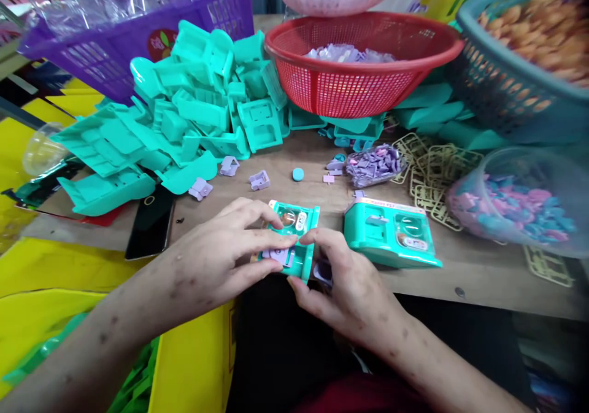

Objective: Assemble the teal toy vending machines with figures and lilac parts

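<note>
A teal plastic toy casing [301,266] lies at the table's front edge, with a clear bubble window on its far part. My left hand [221,244] is closed over its left side, fingertips pressing beside a flat purple part [279,256] set in the casing. On the right, my right hand [345,278] pinches the casing's edge between thumb and bent forefinger. A purple box-like piece [323,272] shows partly under my right fingers; whether they hold it, I cannot tell. Further right stands a similar teal toy [391,235] with a clear window and a purple knob.
Teal casings [202,112] are heaped at back left, near a phone [150,226]. Loose purple pieces [259,180] lie mid-table. Behind stand a purple basket [92,57], a red basket [340,81] and a grey-blue basket [501,94]. A clear tub [519,204] stands right, beside beige frames [432,173].
</note>
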{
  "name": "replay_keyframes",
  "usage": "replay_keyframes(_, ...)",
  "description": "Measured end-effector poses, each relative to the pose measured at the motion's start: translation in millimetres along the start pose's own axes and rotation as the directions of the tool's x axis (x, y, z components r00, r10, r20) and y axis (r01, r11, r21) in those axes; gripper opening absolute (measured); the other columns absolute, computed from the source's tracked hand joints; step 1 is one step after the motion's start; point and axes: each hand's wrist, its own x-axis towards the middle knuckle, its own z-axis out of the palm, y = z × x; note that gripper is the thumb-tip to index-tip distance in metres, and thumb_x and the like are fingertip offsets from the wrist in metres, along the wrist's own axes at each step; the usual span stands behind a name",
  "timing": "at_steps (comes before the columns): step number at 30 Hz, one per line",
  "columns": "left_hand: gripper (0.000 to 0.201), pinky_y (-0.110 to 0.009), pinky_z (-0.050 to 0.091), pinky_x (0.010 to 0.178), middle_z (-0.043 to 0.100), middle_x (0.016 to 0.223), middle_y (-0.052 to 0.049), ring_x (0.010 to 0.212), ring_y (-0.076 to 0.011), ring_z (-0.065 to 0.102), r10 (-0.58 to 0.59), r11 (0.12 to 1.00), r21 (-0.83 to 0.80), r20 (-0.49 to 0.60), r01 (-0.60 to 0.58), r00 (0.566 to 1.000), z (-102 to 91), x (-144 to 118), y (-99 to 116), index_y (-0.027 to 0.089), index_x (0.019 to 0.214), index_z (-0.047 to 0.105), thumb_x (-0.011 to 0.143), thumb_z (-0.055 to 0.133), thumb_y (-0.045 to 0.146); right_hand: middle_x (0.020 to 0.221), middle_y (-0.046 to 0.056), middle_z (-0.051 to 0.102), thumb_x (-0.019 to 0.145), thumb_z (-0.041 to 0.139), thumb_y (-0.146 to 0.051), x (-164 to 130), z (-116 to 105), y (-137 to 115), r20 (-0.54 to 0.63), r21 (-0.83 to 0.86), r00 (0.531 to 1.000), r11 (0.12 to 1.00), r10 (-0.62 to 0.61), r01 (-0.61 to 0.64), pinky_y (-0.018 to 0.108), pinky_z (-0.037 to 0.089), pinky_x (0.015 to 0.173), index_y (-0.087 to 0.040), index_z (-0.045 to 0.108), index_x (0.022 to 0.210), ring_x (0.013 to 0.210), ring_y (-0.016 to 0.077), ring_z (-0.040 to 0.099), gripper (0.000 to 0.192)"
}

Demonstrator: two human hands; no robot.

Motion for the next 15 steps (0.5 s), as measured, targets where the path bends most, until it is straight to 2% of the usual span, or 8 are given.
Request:
replay_keyframes(2,0.045,-0.042,0.05,0.125,0.064,0.153,-0.008,0.147,-0.0261,0.057,-0.052,0.994,-0.094,-0.016,0.05,0.999,6.0,-8,-2,0.033,0.155,0.065,0.11,0.068,0.028,0.126,0.007,0.078,0.103,0.07,-0.022,-2,0,1,0.031,-0.01,0.999,0.999,-0.039,0.04,0.035,0.068,0.089,-0.029,0.047,0.157,0.107,0.0235,0.081,0.06)
replay_keyframes(4,0.043,-0.046,0.047,0.129,0.062,0.156,-0.01,0.15,-0.0275,0.056,-0.168,0.97,-0.194,-0.102,0.146,0.981,16.4,-15,-4,0.028,0.153,0.063,0.111,0.066,0.03,0.123,0.008,0.079,0.106,0.067,-0.024,-1,0,2,0.071,-0.057,0.997,0.998,-0.037,0.041,0.036,0.069,0.088,-0.03,0.051,0.161,0.103,0.0235,0.081,0.057)
replay_keyframes(6,0.036,-0.051,0.048,0.129,0.063,0.154,-0.013,0.148,-0.0292,0.059,-0.337,0.902,-0.349,-0.203,0.253,0.92,30.4,-19,-4,0.023,0.146,0.063,0.112,0.064,0.034,0.118,0.008,0.08,0.107,0.065,-0.025,0,1,1,0.087,-0.094,0.996,0.995,-0.024,0.033,0.035,0.071,0.084,-0.03,0.056,0.161,0.097,0.0226,0.082,0.055)
replay_keyframes(8,0.036,-0.05,0.056,0.122,0.064,0.152,-0.015,0.143,-0.0297,0.064,-0.471,0.766,-0.571,-0.187,0.295,0.862,43.6,-20,1,0.021,0.145,0.059,0.113,0.062,0.037,0.117,0.008,0.082,0.106,0.065,-0.024,1,1,0,0.053,-0.09,0.998,0.995,-0.044,0.048,0.034,0.072,0.084,-0.028,0.061,0.157,0.095,0.0223,0.083,0.051)
replay_keyframes(10,0.041,-0.046,0.062,0.114,0.065,0.153,-0.016,0.139,-0.0292,0.068,-0.511,0.583,-0.767,-0.089,0.268,0.855,51.7,-19,11,0.023,0.15,0.052,0.114,0.06,0.039,0.119,0.008,0.084,0.105,0.065,-0.023,-2,0,1,0.006,-0.068,0.997,0.995,-0.071,0.071,0.032,0.072,0.083,-0.027,0.066,0.153,0.094,0.0221,0.085,0.048)
replay_keyframes(12,0.041,-0.044,0.062,0.112,0.067,0.149,-0.014,0.134,-0.0279,0.071,-0.513,0.487,-0.843,-0.063,0.23,0.856,54.6,-19,21,0.024,0.15,0.051,0.113,0.06,0.04,0.122,0.007,0.086,0.102,0.066,-0.021,-7,2,10,-0.018,-0.073,0.996,0.993,-0.092,0.091,0.027,0.073,0.079,-0.031,0.067,0.152,0.093,0.0223,0.087,0.051)
replay_keyframes(13,0.04,-0.043,0.06,0.112,0.069,0.144,-0.013,0.13,-0.0276,0.072,-0.537,0.494,-0.836,-0.075,0.241,0.84,55.1,-19,24,0.024,0.148,0.054,0.113,0.061,0.042,0.126,0.005,0.086,0.1,0.069,-0.022,-9,5,19,-0.014,-0.092,0.993,0.989,-0.114,0.113,0.026,0.073,0.082,-0.034,0.066,0.155,0.096,0.0233,0.088,0.056)
replay_keyframes(15,0.042,-0.044,0.056,0.114,0.067,0.144,-0.013,0.131,-0.0294,0.069,-0.578,0.567,-0.767,-0.113,0.299,0.808,55.1,-20,26,0.026,0.148,0.058,0.11,0.063,0.044,0.125,0.001,0.087,0.095,0.073,-0.022,-12,19,42,-0.06,-0.09,0.976,0.975,-0.208,0.202,0.024,0.073,0.078,-0.044,0.063,0.159,0.095,0.0249,0.089,0.068)
